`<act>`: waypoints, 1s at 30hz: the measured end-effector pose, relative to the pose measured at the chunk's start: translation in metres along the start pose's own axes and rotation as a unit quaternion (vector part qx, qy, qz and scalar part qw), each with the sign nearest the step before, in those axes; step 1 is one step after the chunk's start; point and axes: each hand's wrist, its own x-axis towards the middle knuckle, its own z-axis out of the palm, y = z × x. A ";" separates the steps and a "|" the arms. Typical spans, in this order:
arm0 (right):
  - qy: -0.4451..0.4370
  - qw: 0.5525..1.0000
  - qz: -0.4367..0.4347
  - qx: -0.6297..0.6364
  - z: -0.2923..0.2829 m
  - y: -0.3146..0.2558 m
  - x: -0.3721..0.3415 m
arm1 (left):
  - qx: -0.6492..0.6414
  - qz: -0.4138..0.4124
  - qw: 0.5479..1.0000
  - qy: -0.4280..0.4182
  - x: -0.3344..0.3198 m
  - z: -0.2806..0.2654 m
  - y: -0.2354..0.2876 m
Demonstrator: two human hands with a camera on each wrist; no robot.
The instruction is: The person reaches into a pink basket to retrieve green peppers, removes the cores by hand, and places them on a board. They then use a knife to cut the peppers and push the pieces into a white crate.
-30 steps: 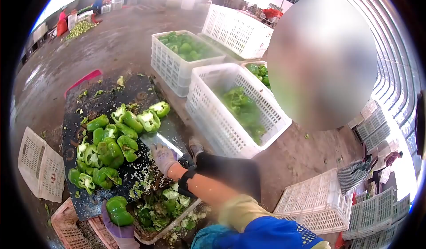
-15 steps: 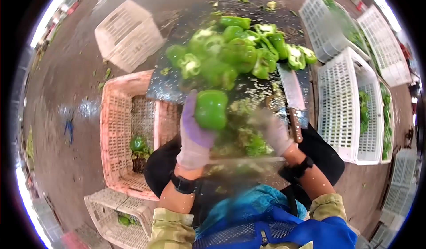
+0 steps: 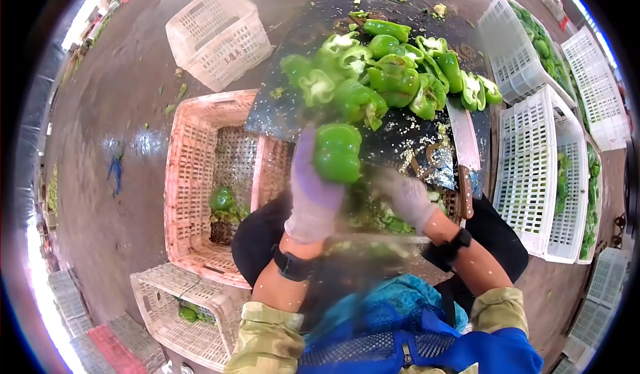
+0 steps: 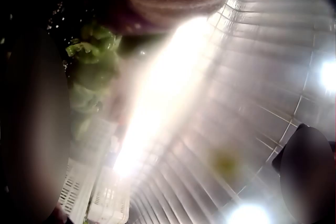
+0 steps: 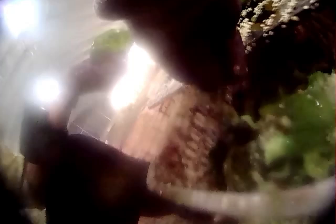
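In the head view my gloved left hand (image 3: 313,191) holds a whole green bell pepper (image 3: 337,153) upright at the near edge of the black board (image 3: 293,111). My gloved right hand (image 3: 407,199) is just right of the pepper, above a tub of green scraps (image 3: 393,224); its fingers look loose, blurred at the tips. A wide-bladed knife (image 3: 465,137) with a wooden handle lies on the board's right side, apart from that hand. Cut bell pepper halves (image 3: 393,81) are heaped farther back. In both wrist views the hands are dark.
A stained pink crate (image 3: 177,194) with a pepper inside stands left of my knees. Another white crate (image 3: 143,294) sits nearer, and an empty-looking one (image 3: 230,51) lies beyond. Tall white crates (image 3: 527,167) holding peppers line the right side.
The head view has swung down and leftward. My right hand has moved from beside the knife blade toward the pepper; my left hand has brought the pepper up to the board's near edge.
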 end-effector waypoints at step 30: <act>0.128 0.574 0.115 0.801 -0.097 -0.026 -0.037 | 0.157 -0.176 0.971 0.034 0.015 -0.021 -0.069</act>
